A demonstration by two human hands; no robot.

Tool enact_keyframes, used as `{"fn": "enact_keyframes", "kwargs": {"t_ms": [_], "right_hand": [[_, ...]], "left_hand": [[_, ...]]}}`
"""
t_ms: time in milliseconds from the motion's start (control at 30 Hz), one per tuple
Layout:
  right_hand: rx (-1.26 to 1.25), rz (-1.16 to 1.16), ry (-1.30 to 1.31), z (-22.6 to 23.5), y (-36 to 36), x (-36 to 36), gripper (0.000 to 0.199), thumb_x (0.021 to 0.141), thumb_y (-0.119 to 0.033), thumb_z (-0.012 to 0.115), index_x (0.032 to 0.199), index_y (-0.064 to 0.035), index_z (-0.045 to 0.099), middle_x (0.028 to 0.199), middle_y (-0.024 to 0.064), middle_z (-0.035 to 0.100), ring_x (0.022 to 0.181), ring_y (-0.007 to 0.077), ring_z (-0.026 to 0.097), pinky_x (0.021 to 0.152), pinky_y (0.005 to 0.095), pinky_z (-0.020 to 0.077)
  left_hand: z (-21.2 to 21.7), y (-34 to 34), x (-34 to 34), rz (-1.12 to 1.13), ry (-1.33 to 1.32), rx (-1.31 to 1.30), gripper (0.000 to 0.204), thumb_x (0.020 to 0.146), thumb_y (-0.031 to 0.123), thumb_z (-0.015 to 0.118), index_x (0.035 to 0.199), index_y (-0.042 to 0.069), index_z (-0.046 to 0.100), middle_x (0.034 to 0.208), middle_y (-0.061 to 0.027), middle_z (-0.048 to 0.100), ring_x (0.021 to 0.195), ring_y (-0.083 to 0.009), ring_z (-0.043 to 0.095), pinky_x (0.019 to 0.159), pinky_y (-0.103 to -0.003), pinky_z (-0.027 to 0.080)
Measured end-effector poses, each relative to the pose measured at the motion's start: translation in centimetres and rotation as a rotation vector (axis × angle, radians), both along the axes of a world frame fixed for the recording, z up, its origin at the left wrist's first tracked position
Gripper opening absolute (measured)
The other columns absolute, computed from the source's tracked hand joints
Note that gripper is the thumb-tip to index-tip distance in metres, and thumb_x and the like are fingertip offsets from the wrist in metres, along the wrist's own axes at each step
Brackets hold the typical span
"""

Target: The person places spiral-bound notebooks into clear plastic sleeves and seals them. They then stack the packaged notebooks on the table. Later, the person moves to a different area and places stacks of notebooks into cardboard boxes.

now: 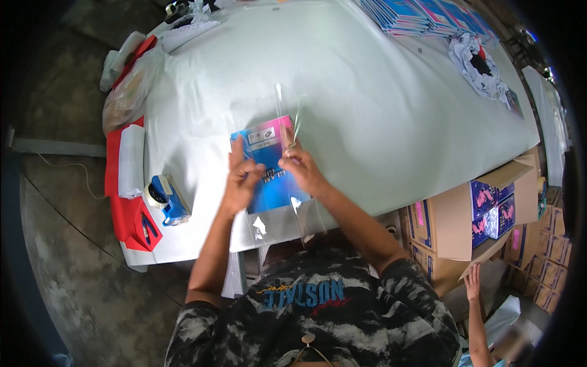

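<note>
A blue-and-pink book [271, 194] with a white label near its far edge is in front of me, just above or on the white-covered table. Clear plastic film [276, 227] lies around it and sticks out past its near and far edges. My left hand [243, 178] grips the book's left side, thumb over the front and a finger stretched along the edge. My right hand [304, 172] holds the right side in the same way, its thumb on the front and fingers by the loose film. Slight blur covers the fingertips and the book's lower part.
A blue tape dispenser [173, 203] and a red holder with pens [145, 232] stand at the left edge, near a white roll [130, 160]. Stacked books [422, 18] and crumpled paper [468, 67] lie far right. Beside an open carton [449, 226] another person's hand [472, 282] reaches up.
</note>
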State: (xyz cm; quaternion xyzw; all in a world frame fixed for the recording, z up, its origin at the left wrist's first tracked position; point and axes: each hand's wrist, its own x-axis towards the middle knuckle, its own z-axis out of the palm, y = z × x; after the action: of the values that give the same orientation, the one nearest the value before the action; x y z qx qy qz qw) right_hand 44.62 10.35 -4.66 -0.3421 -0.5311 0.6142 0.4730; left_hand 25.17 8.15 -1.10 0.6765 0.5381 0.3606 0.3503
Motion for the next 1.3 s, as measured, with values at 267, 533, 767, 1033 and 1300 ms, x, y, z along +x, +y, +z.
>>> {"fn": "enact_keyframes", "kwargs": {"t_ms": [267,533,767,1033,1300], "right_hand": [[0.496,-0.143,-0.622,1.1,-1.1,-2.3,0.027,0.085,-0.023,0.054,0.076,0.0023,0.06,0.142,0.0306,0.022,0.134,0.0455,0.015,0.109,0.0521,0.0077],[0.608,-0.091,-0.989,1.8,-1.5,-2.9,0.027,0.078,-0.028,0.057,0.076,-0.0019,0.065,0.141,0.0289,0.026,0.135,0.0421,0.017,0.11,0.0526,0.0069],[0.587,-0.086,-1.112,2.2,-1.9,-2.1,0.027,0.08,-0.029,0.055,0.077,-0.0038,0.065,0.141,0.0262,0.028,0.136,0.0385,0.018,0.111,0.0509,0.0042],[0.498,-0.114,-0.953,1.8,-1.0,-2.1,0.033,0.085,-0.027,0.046,0.081,0.0006,0.063,0.14,0.0289,0.028,0.135,0.0406,0.019,0.109,0.0536,0.0043],[0.68,0.178,-0.946,1.4,0.7,-3.6,0.033,0.083,-0.024,0.046,0.094,0.0018,0.062,0.14,0.0317,0.024,0.135,0.0429,0.014,0.109,0.0532,0.0057]], "left_hand": [[-0.3,-0.5,2.9,-0.157,0.011,-0.207,0.056,0.082,0.014,0.041,0.136,0.002,0.034,0.148,-0.0212,0.016,0.14,-0.0274,0.003,0.112,-0.038,0.005],[-4.1,15.3,-7.7,-0.14,0.019,0.168,0.03,0.075,0.02,0.074,0.095,0.002,0.061,0.098,-0.0098,0.061,0.09,-0.0168,0.056,0.08,-0.03,0.043],[-1.5,24.0,-4.0,0.439,0.55,0.244,0.031,0.083,0.033,0.065,0.081,0.002,0.064,0.058,-0.0061,0.054,0.053,-0.0181,0.049,0.055,-0.033,0.042],[-2.6,1.5,-1.1,0.075,0.999,0.056,0.066,0.088,0.025,0.052,0.142,0.005,0.021,0.149,-0.0174,0.013,0.138,-0.0393,0.004,0.108,-0.055,0.007],[-1.2,-0.1,2.7,0.106,0.961,0.001,0.063,0.088,0.026,0.041,0.143,0.006,0.018,0.152,-0.0096,0.009,0.14,-0.0339,0.0,0.107,-0.057,-0.004]]}}
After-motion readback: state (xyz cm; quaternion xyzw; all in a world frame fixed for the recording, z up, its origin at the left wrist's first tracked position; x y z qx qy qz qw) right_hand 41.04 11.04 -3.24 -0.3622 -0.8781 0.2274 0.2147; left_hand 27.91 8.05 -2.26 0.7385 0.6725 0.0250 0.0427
